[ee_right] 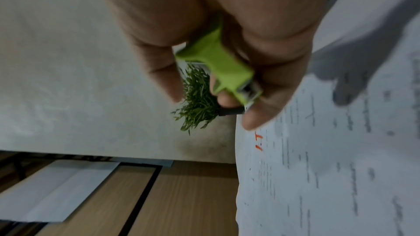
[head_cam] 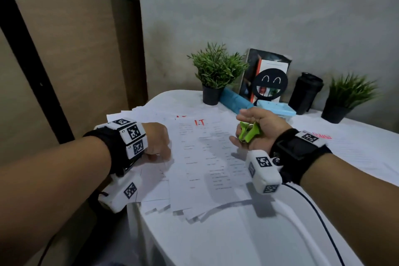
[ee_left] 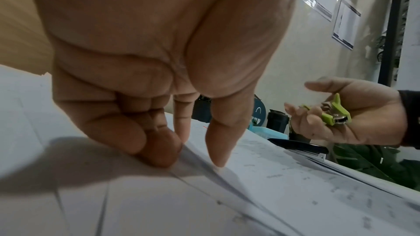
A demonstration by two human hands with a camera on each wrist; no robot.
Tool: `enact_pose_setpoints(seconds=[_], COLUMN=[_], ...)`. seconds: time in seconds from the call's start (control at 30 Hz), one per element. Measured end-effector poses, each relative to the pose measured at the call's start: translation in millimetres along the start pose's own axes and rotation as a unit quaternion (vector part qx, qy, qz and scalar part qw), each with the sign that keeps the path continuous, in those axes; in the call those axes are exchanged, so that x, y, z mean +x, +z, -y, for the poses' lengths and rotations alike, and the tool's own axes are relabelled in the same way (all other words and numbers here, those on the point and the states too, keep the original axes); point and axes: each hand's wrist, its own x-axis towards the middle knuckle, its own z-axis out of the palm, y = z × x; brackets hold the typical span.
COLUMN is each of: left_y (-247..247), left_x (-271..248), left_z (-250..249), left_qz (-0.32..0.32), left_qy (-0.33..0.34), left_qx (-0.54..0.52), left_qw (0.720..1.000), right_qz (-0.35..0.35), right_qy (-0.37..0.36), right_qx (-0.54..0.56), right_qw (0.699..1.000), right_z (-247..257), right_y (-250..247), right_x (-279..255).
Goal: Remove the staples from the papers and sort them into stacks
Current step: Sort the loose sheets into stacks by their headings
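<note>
Left hand (head_cam: pixel 156 141): fingers curled down, tips of the curled fingers and the thumb (ee_left: pixel 218 146) pressing on the papers (head_cam: pixel 207 157); whether it pinches a sheet edge cannot be told.
Right hand (head_cam: pixel 257 127): raised above the papers, palm turned inward, fingers loosely bent around the remover (head_cam: pixel 250 133); thumb held out above it.
Remover: green, lying in the right palm, metal part showing at one end (ee_left: pixel 338 118); clear of the papers.
Papers: a fanned, overlapping spread of printed sheets on the white surface (head_cam: pixel 237 233); the top sheet bears red letters "I.T" (head_cam: pixel 199 122); a single sheet lies apart to the right (head_cam: pixel 345 153).
Stapler (ee_left: pixel 300 147): black, on the far edge of the papers in the left wrist view.
Back of surface: two plants (head_cam: pixel 218 71), a blue box (head_cam: pixel 278 109), a black cup (head_cam: pixel 305 93).
</note>
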Motion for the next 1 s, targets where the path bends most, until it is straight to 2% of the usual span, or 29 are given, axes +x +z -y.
enact_pose_setpoints(seconds=[0.07, 0.1, 0.13, 0.2, 0.23, 0.27, 0.3, 0.37, 0.47, 0.53, 0.67, 0.73, 0.8, 0.87, 1.0], left_y=[0.4, 0.3, 0.2, 0.4, 0.1, 0.4, -0.2, -3.7, -13.6, -19.5, -27.2, -30.7, -33.3, -36.7, -57.5], left_x=[2.8, 4.7, 6.2, 6.9, 7.1, 6.7, 5.8, 3.0, -2.9, -9.9, -26.2, -33.4, -39.8, -47.0, -54.7], left_z=[0.0, -0.1, -0.1, 0.5, 1.2, 2.1, 2.8, 4.5, 6.7, 7.1, 10.8, 12.6, 11.6, 7.3, -10.4], left_qz=[0.006, 0.013, 0.017, 0.006, -0.009, -0.028, -0.043, -0.067, -0.098, -0.117, -0.154, -0.162, -0.158, -0.176, -0.335], left_qy=[0.013, 0.019, 0.029, 0.049, 0.056, 0.063, 0.067, 0.089, 0.146, 0.183, 0.236, 0.25, 0.253, 0.242, 0.205], left_qx=[0.02, 0.009, -0.004, -0.011, -0.009, -0.015, -0.034, -0.065, -0.061, -0.055, -0.062, -0.074, -0.097, -0.158, -0.256], left_qw=[1.0, 1.0, 0.999, 0.999, 0.998, 0.998, 0.996, 0.992, 0.983, 0.975, 0.957, 0.952, 0.949, 0.941, 0.883], right_qz=[-0.069, -0.116, -0.157, -0.191, -0.185, -0.174, -0.157, -0.147, -0.162, -0.172, -0.149, -0.13, -0.127, -0.113, -0.057], right_qy=[-0.01, -0.024, -0.044, -0.072, -0.078, -0.069, -0.053, -0.028, -0.017, -0.034, -0.058, -0.096, -0.153, -0.206, -0.265], right_qx=[-0.096, -0.196, -0.331, -0.583, -0.648, -0.669, -0.662, -0.611, -0.604, -0.579, -0.46, -0.433, -0.444, -0.486, -0.586], right_qw=[0.993, 0.973, 0.929, 0.786, 0.734, 0.719, 0.731, 0.778, 0.78, 0.796, 0.873, 0.887, 0.874, 0.842, 0.764], right_z=[1.5, 2.9, 3.0, 1.0, -1.2, -3.8, -5.8, -6.4, -0.3, 2.6, 8.9, 14.5, 24.0, 38.9, 82.7], right_y=[7.8, 11.6, 16.1, 18.7, 17.1, 12.8, 7.7, 0.9, -0.6, -3.7, -14.9, -19.6, -25.7, -32.1, -35.6], right_x=[6.4, 8.7, 9.9, 13.6, 18.4, 25.0, 30.7, 35.7, 28.1, 23.0, 16.8, 10.6, 0.4, -13.1, -55.7])
